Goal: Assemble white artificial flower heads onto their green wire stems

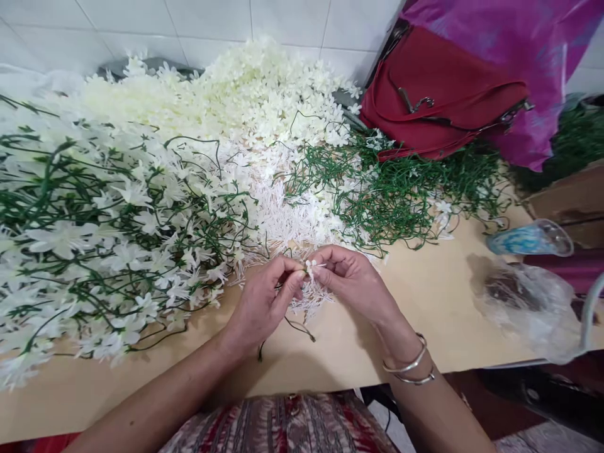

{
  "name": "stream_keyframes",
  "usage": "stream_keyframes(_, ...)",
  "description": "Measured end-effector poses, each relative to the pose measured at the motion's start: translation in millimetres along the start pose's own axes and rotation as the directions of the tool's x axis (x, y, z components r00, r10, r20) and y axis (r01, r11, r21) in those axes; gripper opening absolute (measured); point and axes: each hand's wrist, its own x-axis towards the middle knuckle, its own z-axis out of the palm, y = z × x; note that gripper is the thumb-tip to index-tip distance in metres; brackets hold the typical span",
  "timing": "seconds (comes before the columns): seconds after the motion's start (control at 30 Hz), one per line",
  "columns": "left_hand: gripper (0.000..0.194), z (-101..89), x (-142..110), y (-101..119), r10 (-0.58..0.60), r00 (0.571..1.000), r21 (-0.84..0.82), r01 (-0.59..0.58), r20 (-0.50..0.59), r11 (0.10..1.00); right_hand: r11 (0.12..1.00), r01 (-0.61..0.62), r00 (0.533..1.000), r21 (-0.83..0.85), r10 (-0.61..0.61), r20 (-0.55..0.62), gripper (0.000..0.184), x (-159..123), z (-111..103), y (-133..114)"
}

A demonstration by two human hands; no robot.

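Note:
My left hand and my right hand meet at the front of the table, both closed in a pinch. Between their fingertips is a small white artificial flower piece. My left thumb and forefinger grip its left end, apparently at a green stem, mostly hidden by the fingers. The right fingers pinch its white part. A dark green stem shows below my left hand on the table. Just beyond the hands lies a heap of thin white stamen-like pieces.
Finished-looking white flowers with green stems pile up at left. Loose cream petals are heaped at the back, green stems to their right. A red handbag, a plastic cup and a clear plastic bag stand at right.

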Motion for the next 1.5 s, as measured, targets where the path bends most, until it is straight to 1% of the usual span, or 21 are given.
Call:
stream_keyframes(0.07, 0.014, -1.7, 1.4, 1.2, -0.041, 0.998, -0.121, 0.035, -0.048, 0.992, 0.998, 0.067, 0.994, 0.014, -0.066, -0.085, 0.020, -1.3, -3.3, -3.9)
stream_keyframes(0.17, 0.012, -6.6, 5.1, 3.6, -0.088, 0.989, -0.321, 0.046, -0.120, 0.946, 0.981, 0.194, 0.948, -0.026, -0.194, -0.251, 0.018, -2.5, -9.9, -7.4)
stream_keyframes(0.23, 0.009, -10.6, 7.5, 6.1, -0.107, 0.980, -0.418, 0.029, -0.166, 0.908, 0.965, 0.240, 0.916, -0.110, -0.263, -0.304, 0.012, -2.2, -13.2, -6.4)
stream_keyframes(0.3, 0.007, -14.0, 9.2, 8.6, -0.113, 0.974, -0.462, 0.010, -0.197, 0.887, 0.924, 0.274, 0.884, -0.267, -0.351, -0.307, 0.004, -1.0, -13.9, -3.0)
stream_keyframes(0.37, 0.008, -15.6, 10.0, 10.3, -0.119, 0.972, -0.470, 0.010, -0.204, 0.883, 0.826, 0.320, 0.843, -0.464, -0.472, -0.258, 0.005, 1.1, -11.5, 1.6)
stream_keyframes(0.43, 0.008, -14.9, 10.3, 10.1, -0.130, 0.971, -0.478, 0.018, -0.201, 0.878, 0.675, 0.359, 0.817, -0.645, -0.561, -0.132, 0.012, 3.9, -7.0, 6.3)
stream_keyframes(0.5, 0.008, -12.3, 10.4, 8.3, -0.147, 0.970, -0.505, 0.030, -0.193, 0.862, 0.502, 0.387, 0.811, -0.773, -0.584, 0.027, 0.019, 7.0, -2.2, 10.5)
stream_keyframes(0.57, 0.012, -9.3, 10.3, 5.6, -0.177, 0.968, -0.538, 0.055, -0.177, 0.841, 0.361, 0.392, 0.811, -0.846, -0.570, 0.132, 0.022, 9.9, 0.8, 14.0)
stream_keyframes(0.6, 0.015, -8.0, 10.3, 4.3, -0.195, 0.967, -0.549, 0.074, -0.166, 0.832, 0.319, 0.385, 0.810, -0.866, -0.567, 0.151, 0.021, 10.9, 1.0, 15.5)
stream_keyframes(0.63, 0.019, -7.1, 10.3, 3.3, -0.213, 0.965, -0.556, 0.093, -0.155, 0.826, 0.298, 0.372, 0.808, -0.879, -0.570, 0.149, 0.020, 11.6, 0.2, 16.7)
stream_keyframes(0.7, 0.022, -6.1, 10.3, 2.3, -0.234, 0.962, -0.567, 0.117, -0.139, 0.816, 0.315, 0.346, 0.802, -0.884, -0.588, 0.104, 0.016, 11.6, -3.9, 18.2)
stream_keyframes(0.83, 0.022, -5.8, 10.9, 3.1, -0.225, 0.966, -0.574, 0.114, -0.127, 0.811, 0.469, 0.328, 0.756, -0.820, -0.651, -0.070, 0.014, 7.6, -13.4, 15.7)
stream_keyframes(0.93, 0.019, -4.9, 11.3, 3.4, -0.220, 0.967, -0.555, 0.115, -0.126, 0.824, 0.564, 0.322, 0.719, -0.760, -0.668, -0.190, 0.015, 4.5, -14.4, 10.7)
stream_keyframes(1.0, 0.015, -4.2, 10.8, 2.9, -0.219, 0.967, -0.542, 0.118, -0.127, 0.832, 0.596, 0.331, 0.712, -0.731, -0.666, -0.221, 0.016, 3.6, -12.6, 8.1)
stream_keyframes(1.07, 0.011, -4.4, 9.6, 1.9, -0.212, 0.969, -0.520, 0.118, -0.126, 0.846, 0.606, 0.342, 0.717, -0.718, -0.662, -0.217, 0.018, 3.3, -11.0, 6.6)
stream_keyframes(1.13, 0.012, -5.6, 8.0, 0.9, -0.186, 0.975, -0.456, 0.113, -0.119, 0.883, 0.615, 0.324, 0.725, -0.719, -0.650, -0.229, 0.018, 3.1, -11.0, 5.8)
stream_keyframes(1.2, 0.012, -7.4, 6.7, 0.1, -0.113, 0.989, -0.327, 0.075, -0.097, 0.942, 0.641, 0.266, 0.718, -0.720, -0.630, -0.296, 0.015, 2.8, -13.2, 4.8)
stream_keyframes(1.27, 0.011, -8.4, 6.4, 0.0, 0.014, 0.999, -0.159, -0.022, -0.047, 0.987, 0.680, 0.208, 0.690, -0.703, -0.612, -0.387, 0.012, 2.2, -17.0, 3.2)
stream_keyframes(1.33, 0.012, -8.2, 6.6, 0.8, 0.147, 0.989, -0.024, -0.146, 0.022, 0.989, 0.719, 0.187, 0.660, -0.669, -0.597, -0.457, 0.008, 1.7, -20.8, 1.6)
stream_keyframes(1.4, 0.015, -7.5, 7.2, 2.4, 0.234, 0.971, 0.057, -0.237, 0.058, 0.970, 0.752, 0.194, 0.645, -0.629, -0.581, -0.496, 0.006, 1.2, -23.2, 0.6)
stream_keyframes(1.5, 0.019, -8.6, 10.1, 6.6, 0.277, 0.961, 0.157, -0.276, 0.015, 0.948, 0.789, 0.203, 0.651, -0.580, -0.551, -0.522, 0.008, 0.7, -23.6, 0.2)
